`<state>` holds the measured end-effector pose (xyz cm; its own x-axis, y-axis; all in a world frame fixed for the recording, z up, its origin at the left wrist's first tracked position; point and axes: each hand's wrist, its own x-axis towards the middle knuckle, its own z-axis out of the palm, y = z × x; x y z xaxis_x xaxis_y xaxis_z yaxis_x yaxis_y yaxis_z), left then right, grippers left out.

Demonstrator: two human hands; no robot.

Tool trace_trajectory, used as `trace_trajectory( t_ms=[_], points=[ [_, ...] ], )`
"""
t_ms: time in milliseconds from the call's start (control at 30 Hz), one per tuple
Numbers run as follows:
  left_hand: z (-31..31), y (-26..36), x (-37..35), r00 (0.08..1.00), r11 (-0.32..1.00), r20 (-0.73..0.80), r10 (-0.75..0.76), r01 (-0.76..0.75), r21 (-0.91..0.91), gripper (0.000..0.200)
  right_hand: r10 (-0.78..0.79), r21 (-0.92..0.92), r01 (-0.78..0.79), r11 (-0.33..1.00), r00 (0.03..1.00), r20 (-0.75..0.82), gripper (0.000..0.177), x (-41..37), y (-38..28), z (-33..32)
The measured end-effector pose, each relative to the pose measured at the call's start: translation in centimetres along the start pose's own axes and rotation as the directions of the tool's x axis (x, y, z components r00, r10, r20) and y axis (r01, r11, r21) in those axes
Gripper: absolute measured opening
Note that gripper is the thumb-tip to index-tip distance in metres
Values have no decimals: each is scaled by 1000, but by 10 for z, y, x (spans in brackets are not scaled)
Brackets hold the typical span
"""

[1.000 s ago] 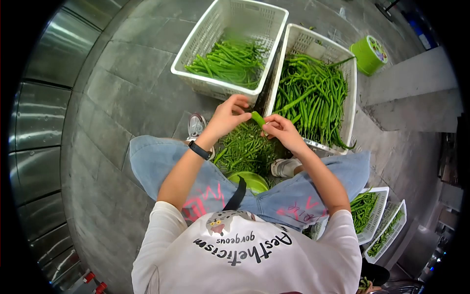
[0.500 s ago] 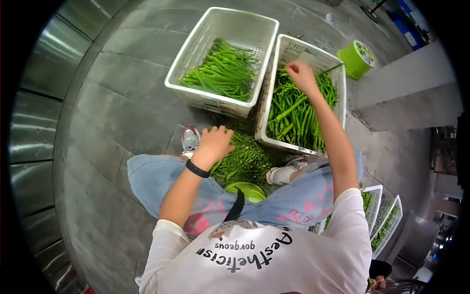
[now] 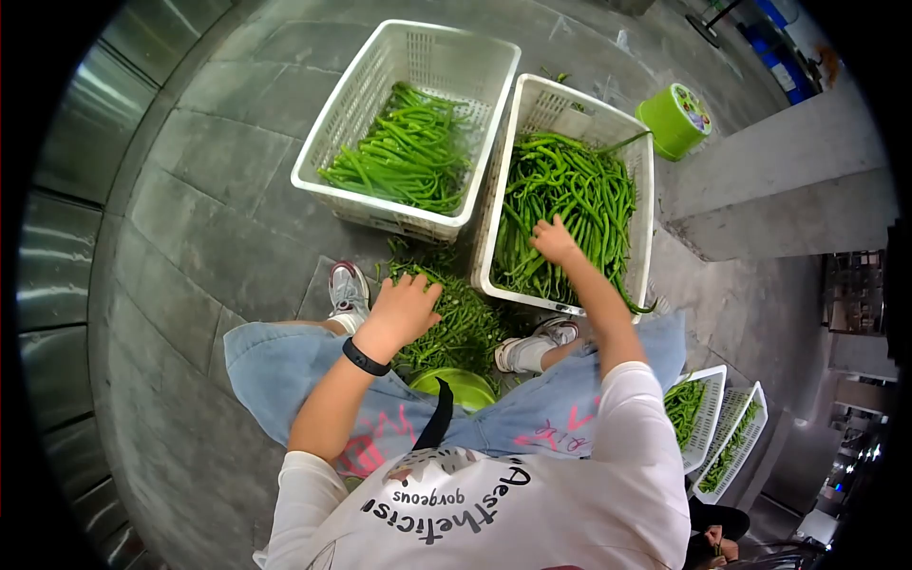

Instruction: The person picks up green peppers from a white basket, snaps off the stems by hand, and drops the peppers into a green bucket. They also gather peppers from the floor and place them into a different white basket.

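Observation:
I sit over a pile of green pepper stems and trimmings [image 3: 465, 318] on the floor between my feet. My left hand [image 3: 404, 306] hovers over that pile with fingers spread, holding nothing. My right hand [image 3: 554, 239] reaches into the right white basket [image 3: 646, 180], which is full of long green peppers [image 3: 560, 204], and its fingers rest among them; whether it grips one I cannot tell. The left white basket [image 3: 328, 152] holds more green peppers [image 3: 404, 152].
A green bowl [image 3: 456, 385] lies under my knees. A green tub [image 3: 676, 119] stands behind the right basket. Two more white baskets of peppers [image 3: 727, 427] stand at my right. A steel wall runs along the left, a concrete step on the right.
One second ago both hands held one pepper over the pile. My right hand then reached to the basket's far end and has drawn back to its near part. My left hand lowered over the pile.

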<state>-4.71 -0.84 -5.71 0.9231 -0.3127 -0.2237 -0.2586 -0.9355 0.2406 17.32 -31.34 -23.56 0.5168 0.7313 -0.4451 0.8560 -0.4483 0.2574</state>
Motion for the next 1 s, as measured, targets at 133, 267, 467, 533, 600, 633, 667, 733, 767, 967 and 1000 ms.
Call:
trace_trajectory(
  t_ms=[133, 267, 467, 533, 600, 633, 667, 733, 767, 967, 1000],
  points=[
    [9, 1, 2, 1000, 999, 21, 2, -3, 32, 37, -188, -150, 194, 969, 981, 52, 40, -34, 45, -7],
    [12, 2, 6, 1000, 1000, 24, 3, -3, 19, 36, -205, -196, 235, 952, 965, 162, 53, -46, 51, 0],
    [3, 1, 7, 997, 1000, 75, -14, 15, -12, 39, -373, -215, 357, 909, 927, -41, 31, -45, 16, 24],
    [2, 0, 5, 995, 1000, 99, -23, 25, -19, 39, -373, -232, 356, 905, 927, -34, 27, -48, 23, 21],
    [4, 1, 3, 993, 999, 113, -32, 33, -11, 38, -398, -270, 353, 896, 908, -133, 15, -63, 34, 12],
    [5, 1, 4, 993, 999, 113, -36, 37, -7, 38, -381, -238, 340, 910, 911, -155, 15, -69, 37, 2],
    [7, 1, 5, 995, 999, 99, -34, 34, 0, 38, -364, -206, 327, 922, 914, -177, 15, -75, 39, -7],
    [11, 2, 4, 997, 1000, 77, -28, 27, 15, 39, -301, -141, 275, 951, 926, -226, 17, -83, 43, -27],
    [11, 2, 4, 997, 1000, 68, -24, 24, 12, 39, -264, -106, 243, 964, 911, -317, 25, -88, 45, -35],
    [1, 6, 6, 1000, 998, -27, 4, -2, 59, 38, 328, 505, 83, 859, 668, -668, 53, -109, 51, -129],
    [-10, 11, 6, 997, 999, -78, 20, -17, 40, 35, 507, 662, 82, 745, 576, -642, 41, -114, 47, -146]
  ],
)
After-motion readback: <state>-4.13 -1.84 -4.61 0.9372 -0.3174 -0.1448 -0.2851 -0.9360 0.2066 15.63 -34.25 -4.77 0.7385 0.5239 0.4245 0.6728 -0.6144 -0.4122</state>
